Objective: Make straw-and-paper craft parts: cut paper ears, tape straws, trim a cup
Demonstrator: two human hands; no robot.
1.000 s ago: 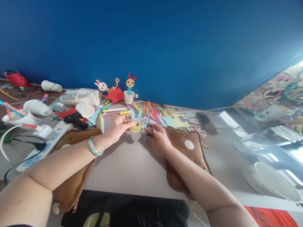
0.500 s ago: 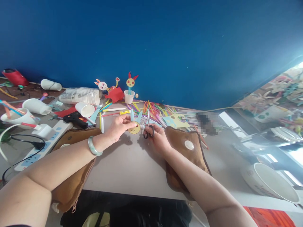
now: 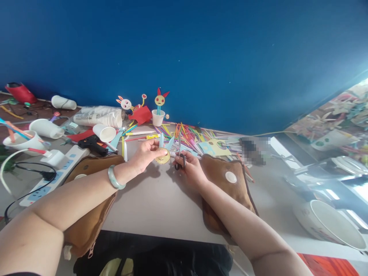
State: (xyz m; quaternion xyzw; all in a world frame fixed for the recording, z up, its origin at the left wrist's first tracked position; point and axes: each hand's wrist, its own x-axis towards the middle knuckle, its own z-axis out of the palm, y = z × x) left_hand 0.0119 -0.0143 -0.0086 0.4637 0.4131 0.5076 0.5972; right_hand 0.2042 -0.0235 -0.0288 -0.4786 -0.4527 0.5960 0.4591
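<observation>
Between the thumb and fingers of my left hand (image 3: 146, 156) is a round yellow paper rabbit face (image 3: 162, 156) with a drawn face and two light blue ears. My right hand (image 3: 191, 168) is closed around the dark handles of a pair of scissors (image 3: 180, 160), whose blades point up and away. A small pale piece, too small to name, shows between the face and the right fingers. Behind the hands stands a finished-looking rabbit figure (image 3: 160, 101) with red ears, set in a white paper cup (image 3: 158, 118).
Many coloured straws or sticks (image 3: 186, 134) and cut yellow card (image 3: 217, 147) lie beyond the hands. Brown cushions (image 3: 227, 191) lie under both forearms. At left are a power strip (image 3: 61, 172), a black glue gun (image 3: 92, 145) and stacked cups (image 3: 99, 117); at right, a white bowl (image 3: 304, 220).
The view has shifted slightly. Both hands stay close together with the rabbit face and scissors; the scissors and right fingers have turned a little.
</observation>
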